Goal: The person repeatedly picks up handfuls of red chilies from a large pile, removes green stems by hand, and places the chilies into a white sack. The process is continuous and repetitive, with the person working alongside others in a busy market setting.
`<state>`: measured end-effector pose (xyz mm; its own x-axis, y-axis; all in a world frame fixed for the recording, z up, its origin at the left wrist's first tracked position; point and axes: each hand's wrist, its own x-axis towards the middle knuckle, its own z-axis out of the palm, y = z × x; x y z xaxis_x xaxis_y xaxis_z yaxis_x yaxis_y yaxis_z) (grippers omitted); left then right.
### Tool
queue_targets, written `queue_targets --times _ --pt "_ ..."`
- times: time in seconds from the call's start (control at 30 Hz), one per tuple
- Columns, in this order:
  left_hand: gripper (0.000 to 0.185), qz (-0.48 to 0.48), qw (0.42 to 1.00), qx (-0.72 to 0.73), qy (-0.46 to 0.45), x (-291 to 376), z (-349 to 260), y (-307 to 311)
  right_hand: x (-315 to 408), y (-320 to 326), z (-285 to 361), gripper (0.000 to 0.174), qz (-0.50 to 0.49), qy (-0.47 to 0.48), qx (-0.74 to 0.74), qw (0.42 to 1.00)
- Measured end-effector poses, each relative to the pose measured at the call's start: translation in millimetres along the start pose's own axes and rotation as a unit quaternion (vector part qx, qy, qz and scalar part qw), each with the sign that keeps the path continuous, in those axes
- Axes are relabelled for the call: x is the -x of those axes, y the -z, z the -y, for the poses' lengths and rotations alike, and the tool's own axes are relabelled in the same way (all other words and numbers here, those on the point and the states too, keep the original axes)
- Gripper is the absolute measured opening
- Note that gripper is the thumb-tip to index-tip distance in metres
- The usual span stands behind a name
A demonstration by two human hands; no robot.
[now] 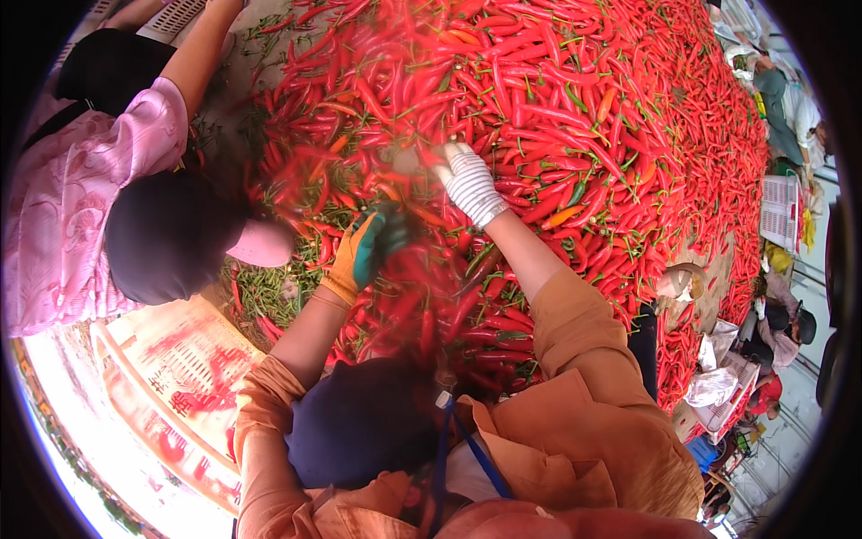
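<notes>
My left hand [369, 246], in an orange knit glove with a green coated palm, reaches over the near left part of a heap of red chili peppers [525, 87]. Its fingers are blurred and curl away from view, so whether they hold a pepper is hidden. My right hand [469, 183] wears a white glove with grey stripes. Its bare-looking fingertips touch the heap beside a blurred red pepper [429, 156]; a firm grip on it cannot be made out. Loose green stems [273, 293] lie in a pile left of my left hand.
At the left, close by, sits a person in a pink patterned top [67, 222]. An orange plastic crate [175, 377] with slotted walls stands at lower left. Farther right are a white crate [780, 212], silvery bags [714, 384] and several other people beside the heap.
</notes>
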<state>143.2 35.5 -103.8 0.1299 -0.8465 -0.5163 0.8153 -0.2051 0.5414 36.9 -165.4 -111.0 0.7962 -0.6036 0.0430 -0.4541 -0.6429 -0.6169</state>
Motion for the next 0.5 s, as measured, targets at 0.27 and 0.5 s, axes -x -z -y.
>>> queue_targets --times 0.27,0.5 --pt "0.041 0.019 0.999 -0.034 -0.022 17 2 -31 91 46 76 0.034 0.090 0.082 0.003 0.993" --pt "0.023 -0.017 0.976 -0.173 -0.130 29 -5 -50 98 56 80 0.040 0.134 0.055 0.053 0.988"
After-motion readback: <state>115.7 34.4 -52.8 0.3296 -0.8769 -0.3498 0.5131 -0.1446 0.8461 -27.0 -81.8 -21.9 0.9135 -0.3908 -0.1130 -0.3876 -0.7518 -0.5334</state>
